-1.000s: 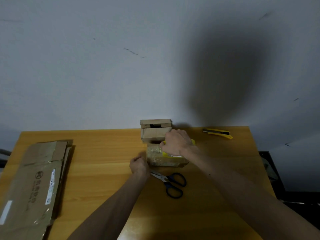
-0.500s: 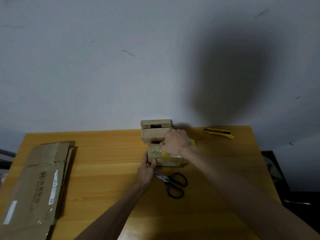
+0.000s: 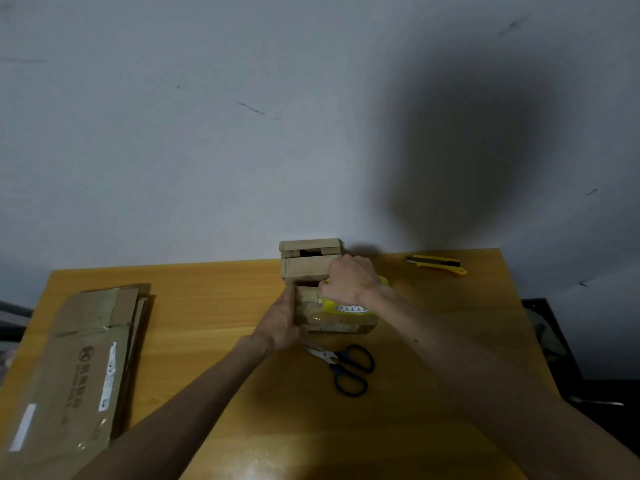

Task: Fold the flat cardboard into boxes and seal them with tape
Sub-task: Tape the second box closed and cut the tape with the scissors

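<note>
The tabletop (image 3: 207, 306) is orange-yellow with a streaky wood grain, and the wall (image 3: 207, 133) behind is pale grey with a few dark scuffs. The flat cardboard (image 3: 69, 358) is brown with white labels and a dark printed logo; the small box (image 3: 332, 322) and the stacked boxes (image 3: 308, 261) are tan. The tape roll (image 3: 346, 308) is yellow with a white band of dark triangles, the scissors (image 3: 346, 368) have dark blue handles and silvery blades, and the utility knife (image 3: 436, 265) is yellow and black.
</note>
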